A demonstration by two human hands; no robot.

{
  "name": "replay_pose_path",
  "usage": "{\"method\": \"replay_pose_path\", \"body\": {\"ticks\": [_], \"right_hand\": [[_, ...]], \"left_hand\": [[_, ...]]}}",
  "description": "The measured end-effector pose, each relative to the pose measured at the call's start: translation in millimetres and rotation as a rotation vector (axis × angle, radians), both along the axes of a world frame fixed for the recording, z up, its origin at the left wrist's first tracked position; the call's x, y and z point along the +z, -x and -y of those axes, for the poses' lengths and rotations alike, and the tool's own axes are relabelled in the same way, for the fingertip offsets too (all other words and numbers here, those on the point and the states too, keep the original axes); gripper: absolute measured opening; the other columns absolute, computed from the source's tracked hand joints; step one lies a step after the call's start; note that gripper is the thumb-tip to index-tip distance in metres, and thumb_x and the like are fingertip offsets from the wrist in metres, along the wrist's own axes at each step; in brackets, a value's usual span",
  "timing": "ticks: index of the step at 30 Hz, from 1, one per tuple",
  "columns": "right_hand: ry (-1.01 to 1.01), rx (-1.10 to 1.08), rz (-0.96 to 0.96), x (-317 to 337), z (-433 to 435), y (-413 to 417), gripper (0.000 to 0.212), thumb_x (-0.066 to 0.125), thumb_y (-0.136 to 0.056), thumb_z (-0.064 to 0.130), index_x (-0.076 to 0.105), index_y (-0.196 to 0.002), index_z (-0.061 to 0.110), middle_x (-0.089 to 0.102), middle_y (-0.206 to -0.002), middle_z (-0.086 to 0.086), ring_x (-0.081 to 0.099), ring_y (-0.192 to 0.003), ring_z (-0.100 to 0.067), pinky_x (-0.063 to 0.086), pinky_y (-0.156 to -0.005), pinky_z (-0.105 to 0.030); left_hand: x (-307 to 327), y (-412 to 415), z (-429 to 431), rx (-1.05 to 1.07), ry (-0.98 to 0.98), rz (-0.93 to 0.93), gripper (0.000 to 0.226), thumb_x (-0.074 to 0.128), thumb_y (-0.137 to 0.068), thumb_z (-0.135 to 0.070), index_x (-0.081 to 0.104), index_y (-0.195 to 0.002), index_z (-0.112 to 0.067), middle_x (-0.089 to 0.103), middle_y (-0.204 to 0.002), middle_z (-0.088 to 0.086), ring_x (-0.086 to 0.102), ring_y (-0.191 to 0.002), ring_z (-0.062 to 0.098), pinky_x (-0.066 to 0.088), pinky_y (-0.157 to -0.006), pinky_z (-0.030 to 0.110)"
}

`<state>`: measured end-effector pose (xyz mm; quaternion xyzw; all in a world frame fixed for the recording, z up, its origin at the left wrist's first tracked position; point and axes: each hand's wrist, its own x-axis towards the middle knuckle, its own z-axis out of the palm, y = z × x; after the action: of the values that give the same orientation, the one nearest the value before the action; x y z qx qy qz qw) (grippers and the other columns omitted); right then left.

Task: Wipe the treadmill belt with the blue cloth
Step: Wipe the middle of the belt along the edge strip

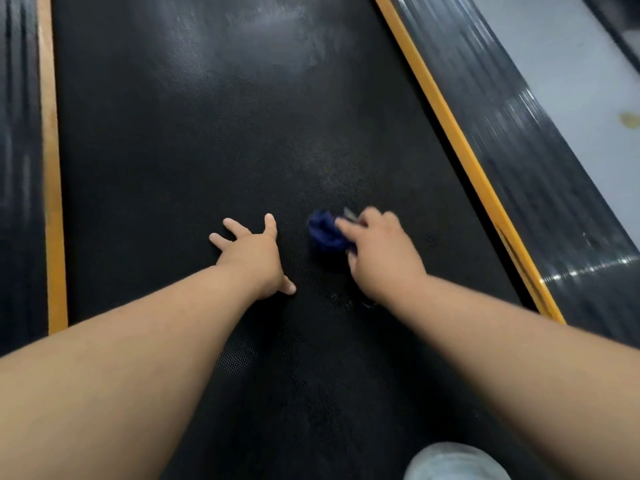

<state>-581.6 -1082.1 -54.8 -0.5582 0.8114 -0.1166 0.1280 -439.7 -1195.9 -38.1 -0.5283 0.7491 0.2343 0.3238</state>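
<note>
Two hands are on the belt, and only one is working.

Left to right: the left side rail (20,168) and the left yellow strip (52,185) have no cloth on them. Your left hand (249,254) lies flat on the treadmill belt (173,150) with its fingers spread and straight. It holds nothing and reads as a brace.

Just to its right, the blue cloth (325,233) sits bunched on the belt, about mid-width. Your right hand (381,254) grips it, fingers curled over the wad and pressing it down. Motion blur hides the fingertip detail.

Further right are the right yellow strip (460,150), the right side rail (554,202) and the grey floor (571,81).

Progress, as a judgement:
- Wiping is under way, not finished.
- Pale hazy smears (242,46) show on the far stretch of the belt, with a fainter patch just ahead of the cloth.
- A few light specks (346,299) lie on the belt near your right wrist.
- No clear wiped or unwiped boundary shows, so you cannot tell which lanes are already done.

Left to do, by this reading: the far stretch, the band under and beside your left hand, and the margin along the right yellow strip.
</note>
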Motion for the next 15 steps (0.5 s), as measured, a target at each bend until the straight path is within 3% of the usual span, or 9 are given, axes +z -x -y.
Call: {"method": "replay_pose_path", "body": {"ticks": [3,5,8,10,15], "right_hand": [[0.01,0.258,0.061,2.9,-50.1,-5.0,0.052,0.071,-0.076,0.021,0.061,-0.127,0.022,0.056,-0.106,-0.008,0.051,-0.089,-0.03,0.054,-0.075,-0.039],[0.021,0.355,-0.004,-0.6,-62.7,14.0,0.05,0.075,-0.072,0.021,0.065,-0.121,0.021,0.059,-0.101,-0.008,0.053,-0.082,-0.03,0.054,-0.068,-0.038],[0.037,0.122,-0.049,-3.8,-39.9,41.7,0.051,0.067,-0.079,0.02,0.058,-0.129,0.026,0.052,-0.112,-0.012,0.047,-0.097,-0.034,0.05,-0.083,-0.047],[0.024,-0.106,-0.045,-5.5,-15.0,55.4,0.05,0.058,-0.087,0.022,0.05,-0.136,0.031,0.044,-0.122,-0.009,0.04,-0.11,-0.031,0.043,-0.097,-0.041],[0.018,-0.241,-0.001,-1.0,-4.5,46.7,0.046,0.053,-0.09,0.02,0.051,-0.135,0.027,0.044,-0.123,-0.011,0.039,-0.109,-0.032,0.041,-0.096,-0.039]], "left_hand": [[5.3,0.0,-2.9,-0.024,-0.008,0.005,0.133,0.078,-0.065,-0.056,-0.023,-0.146,-0.028,-0.025,-0.148,0.031,-0.011,-0.136,0.056,0.018,-0.109,0.064],[7.0,3.6,-4.7,-0.06,0.026,-0.038,0.131,0.078,-0.063,-0.059,-0.017,-0.148,-0.029,-0.024,-0.151,0.024,-0.013,-0.14,0.047,0.02,-0.107,0.066],[3.7,14.2,-11.1,-0.139,0.035,-0.075,0.125,0.079,-0.065,-0.054,-0.012,-0.148,-0.033,-0.027,-0.153,0.012,-0.016,-0.141,0.041,0.024,-0.103,0.07],[1.4,21.1,-12.6,-0.136,0.03,-0.045,0.126,0.081,-0.064,-0.051,-0.012,-0.148,-0.033,-0.027,-0.153,0.013,-0.016,-0.14,0.044,0.025,-0.099,0.072],[2.3,19.9,-14.4,-0.146,0.023,-0.032,0.126,0.08,-0.065,-0.052,-0.013,-0.148,-0.034,-0.027,-0.153,0.012,-0.016,-0.14,0.043,0.028,-0.099,0.071]]}}
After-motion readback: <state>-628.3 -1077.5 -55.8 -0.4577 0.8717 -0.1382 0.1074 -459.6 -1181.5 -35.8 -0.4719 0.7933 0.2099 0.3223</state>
